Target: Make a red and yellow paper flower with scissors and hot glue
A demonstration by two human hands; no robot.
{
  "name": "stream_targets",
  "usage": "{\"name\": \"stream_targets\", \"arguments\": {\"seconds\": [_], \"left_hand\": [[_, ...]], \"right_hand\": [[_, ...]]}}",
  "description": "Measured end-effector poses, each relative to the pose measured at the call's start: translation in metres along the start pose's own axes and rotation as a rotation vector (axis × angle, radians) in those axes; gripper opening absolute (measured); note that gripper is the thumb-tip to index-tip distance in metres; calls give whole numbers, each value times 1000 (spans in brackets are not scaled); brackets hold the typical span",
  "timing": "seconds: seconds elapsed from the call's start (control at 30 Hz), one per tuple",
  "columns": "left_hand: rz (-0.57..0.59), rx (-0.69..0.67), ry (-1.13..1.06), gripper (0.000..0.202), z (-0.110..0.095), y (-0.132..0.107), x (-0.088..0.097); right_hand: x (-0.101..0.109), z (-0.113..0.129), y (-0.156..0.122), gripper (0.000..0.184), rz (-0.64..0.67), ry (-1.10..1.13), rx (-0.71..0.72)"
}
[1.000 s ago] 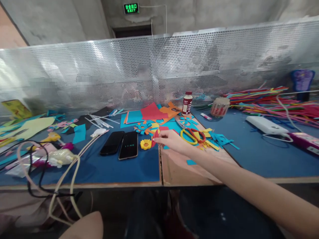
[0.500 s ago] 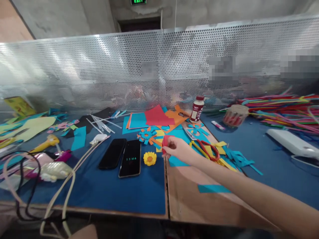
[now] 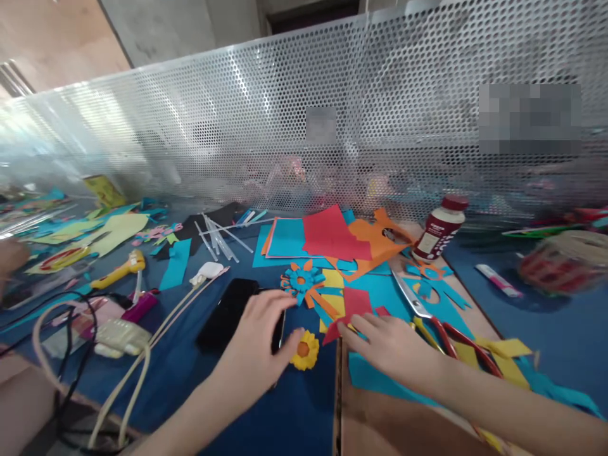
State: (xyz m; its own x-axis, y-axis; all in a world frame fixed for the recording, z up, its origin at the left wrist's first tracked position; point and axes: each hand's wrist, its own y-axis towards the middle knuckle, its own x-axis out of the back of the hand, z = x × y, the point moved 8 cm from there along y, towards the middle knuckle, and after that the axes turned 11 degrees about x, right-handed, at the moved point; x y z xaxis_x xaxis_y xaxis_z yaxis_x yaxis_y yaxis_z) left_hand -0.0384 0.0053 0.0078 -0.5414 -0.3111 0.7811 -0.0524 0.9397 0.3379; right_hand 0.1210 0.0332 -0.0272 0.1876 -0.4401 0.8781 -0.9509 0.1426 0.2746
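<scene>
My left hand [image 3: 261, 326] hovers over two phones, its fingers apart and the thumb tip at the edge of a yellow paper flower [image 3: 305, 350] with an orange centre. Part of the black phone [image 3: 227, 315] shows beside it; the second is mostly covered by the hand. My right hand [image 3: 387, 345] rests with stretched fingers on a piece of red paper [image 3: 356, 305]. Just beyond the hands lies a blue and orange paper flower [image 3: 302, 280]. Right of the right hand are scissors with red handles [image 3: 444, 332], among yellow and blue paper scraps.
Coloured sheets [image 3: 285, 237] are piled at the back, below a perforated metal partition [image 3: 285, 126]. A glue bottle [image 3: 439, 228] stands at right. A yellow glue gun [image 3: 121, 269] and looped cables [image 3: 140, 354] lie at left. Another person's hand [image 3: 12, 256] shows at far left.
My left hand has come in from the lower left to the yellow flower. My right hand has gone from pinching the folded red paper to lying on it; the view has come closer.
</scene>
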Motion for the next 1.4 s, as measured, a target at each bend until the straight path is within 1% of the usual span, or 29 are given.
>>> {"name": "stream_targets", "arguments": {"seconds": [0.07,0.1,0.17,0.2,0.27,0.33,0.37,0.43,0.47,0.5,0.57,0.6,0.67,0.73,0.8,0.87,0.93,0.97,1.03,1.1,1.17,1.23,1.4], "left_hand": [[117,13,85,26,5,1,-24],[174,23,128,26,8,1,-36],[260,52,175,24,13,3,-53],[300,67,173,22,15,4,-59],[370,108,141,19,17,8,-66],[419,163,107,17,18,12,-68],[437,187,100,15,17,14,-67],[476,209,88,12,15,15,-65],[500,206,82,15,14,15,-65],[525,193,77,22,11,15,-64],[570,141,97,40,7,13,-65],[588,115,121,44,6,12,-65],[613,91,164,43,5,11,-67],[631,103,169,41,6,12,-69],[639,126,143,38,3,14,-69],[659,162,93,31,-2,17,-70],[675,204,16,23,-8,18,-70],[666,210,-33,20,-12,19,-70],[604,188,-136,18,-20,20,-68],[523,167,-213,23,-23,19,-67],[470,203,-238,37,-17,16,-71],[443,233,-271,40,-11,14,-75],[437,240,-350,27,-6,17,-78]], "right_hand": [[2,6,-1,35,-13,-52,101],[2,8,-2,37,-24,-50,142],[1,12,-6,39,-59,-14,203],[1,12,-7,40,-78,15,212],[1,8,-10,43,-124,91,168],[5,-4,-11,44,-179,216,16],[7,-12,-12,43,-215,300,-90],[8,-28,-15,36,-269,512,-346],[8,-34,-17,30,-296,605,-453],[6,-38,-18,24,-309,682,-551],[-1,-42,-21,17,-315,799,-703],[-6,-42,-22,16,-304,851,-763],[-18,-39,-25,18,-278,957,-855],[-29,-34,-29,28,-268,1058,-942],[-37,-32,-33,39,-294,1152,-1044],[-41,-30,-36,40,-344,1261,-1128],[-41,-28,-36,34,-397,1353,-1171],[-39,-29,-36,29,-423,1372,-1178],[-32,-30,-36,19,-467,1368,-1171],[-25,-30,-34,13,-500,1350,-1141],[-22,-29,-33,12,-510,1343,-1132],[-21,-27,-32,14,-515,1349,-1136],[-27,-23,-31,16,-530,1450,-1179]]}}
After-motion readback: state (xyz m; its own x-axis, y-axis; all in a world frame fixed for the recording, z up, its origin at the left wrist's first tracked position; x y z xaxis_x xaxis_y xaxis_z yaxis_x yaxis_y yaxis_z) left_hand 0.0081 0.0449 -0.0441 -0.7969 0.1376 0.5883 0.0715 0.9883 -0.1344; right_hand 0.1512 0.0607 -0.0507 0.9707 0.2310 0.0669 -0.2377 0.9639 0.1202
